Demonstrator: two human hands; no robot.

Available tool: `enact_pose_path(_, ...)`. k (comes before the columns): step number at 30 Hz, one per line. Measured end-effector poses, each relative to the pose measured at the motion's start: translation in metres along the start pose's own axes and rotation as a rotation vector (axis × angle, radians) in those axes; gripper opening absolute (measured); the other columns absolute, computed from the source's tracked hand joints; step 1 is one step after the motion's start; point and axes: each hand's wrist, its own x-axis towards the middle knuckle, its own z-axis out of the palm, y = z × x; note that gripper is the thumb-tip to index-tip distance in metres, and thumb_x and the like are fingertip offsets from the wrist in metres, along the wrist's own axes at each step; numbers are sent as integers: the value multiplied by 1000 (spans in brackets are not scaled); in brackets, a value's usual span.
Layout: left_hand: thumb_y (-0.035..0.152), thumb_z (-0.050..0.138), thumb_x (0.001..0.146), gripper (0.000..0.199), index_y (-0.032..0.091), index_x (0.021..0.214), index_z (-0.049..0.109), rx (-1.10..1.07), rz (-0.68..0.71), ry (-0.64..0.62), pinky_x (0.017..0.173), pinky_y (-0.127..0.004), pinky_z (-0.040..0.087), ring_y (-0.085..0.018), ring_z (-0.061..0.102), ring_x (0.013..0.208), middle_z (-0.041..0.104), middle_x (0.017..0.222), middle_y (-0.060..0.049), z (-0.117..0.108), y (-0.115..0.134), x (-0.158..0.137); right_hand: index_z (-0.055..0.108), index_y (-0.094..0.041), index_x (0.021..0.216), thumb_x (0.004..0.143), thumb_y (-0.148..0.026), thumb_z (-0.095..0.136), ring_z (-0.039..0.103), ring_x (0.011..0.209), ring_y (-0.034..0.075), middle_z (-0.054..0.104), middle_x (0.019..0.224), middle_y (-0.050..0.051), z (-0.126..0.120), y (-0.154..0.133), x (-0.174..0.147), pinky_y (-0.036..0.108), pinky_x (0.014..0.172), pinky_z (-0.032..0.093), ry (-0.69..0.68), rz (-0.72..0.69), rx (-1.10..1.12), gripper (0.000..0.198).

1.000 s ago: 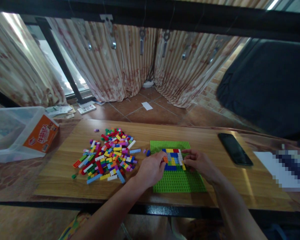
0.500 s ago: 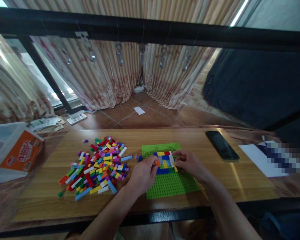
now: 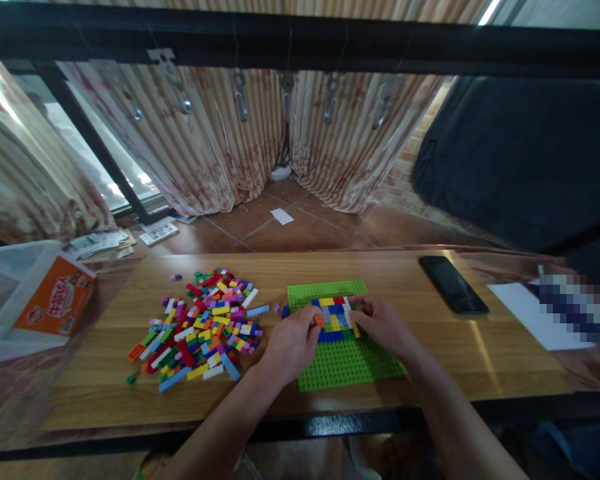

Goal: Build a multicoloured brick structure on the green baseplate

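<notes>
1. The left hand (image 3: pixel 291 341) was at the left side of a flat brick build (image 3: pixel 336 320), its bent fingers touching the edge beside an orange brick (image 3: pixel 319 321).
2. The right hand (image 3: pixel 383 325) was at the opposite side, fingertips against a white brick (image 3: pixel 347 316); whether either hand was gripping or only steadying the pieces, I could not tell.
3. The build sat on the upper part of a green baseplate (image 3: pixel 333 369), with blue, yellow, red and white bricks showing between the hands.
4. The baseplate lay flat on the wooden bench (image 3: pixel 395 268), in front of the person.
5. Left of it spread a heap of loose bricks (image 3: pixel 205 330) in many colours; a small blue brick (image 3: pixel 285 311) lay between heap and baseplate.
6. A dark phone (image 3: pixel 453 285) lay on the right, near a white sheet (image 3: pixel 517 312).
7. At far left stood a clear plastic box (image 3: pixel 7 287) with an orange label (image 3: pixel 57 298).
</notes>
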Motion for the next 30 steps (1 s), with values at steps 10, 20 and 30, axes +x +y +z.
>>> enact_pose_path(10,15,48,87,18,21,102,55,-4,-9,0,67,-25,44,-16,62,78,67,87,-1,0,-1,0,65,-16,102,81,-39,56,59,59,13,66,67,0,2,1,0,24,53,42,42,-72,-46,32)
enact_pose_path(20,21,49,89,22,19,108,59,-48,21,187,71,-27,49,-15,65,76,70,94,-3,-34,-21,-3,66,-18,99,85,-44,53,64,66,16,71,76,3,4,12,6,25,56,47,70,-62,5,33)
enact_pose_path(30,16,51,84,21,19,102,62,43,-60,131,75,-28,51,-17,66,83,68,94,-3,-77,-50,-11,67,-19,93,84,-41,52,65,67,17,72,77,4,5,0,3,27,60,47,114,-80,-100,28)
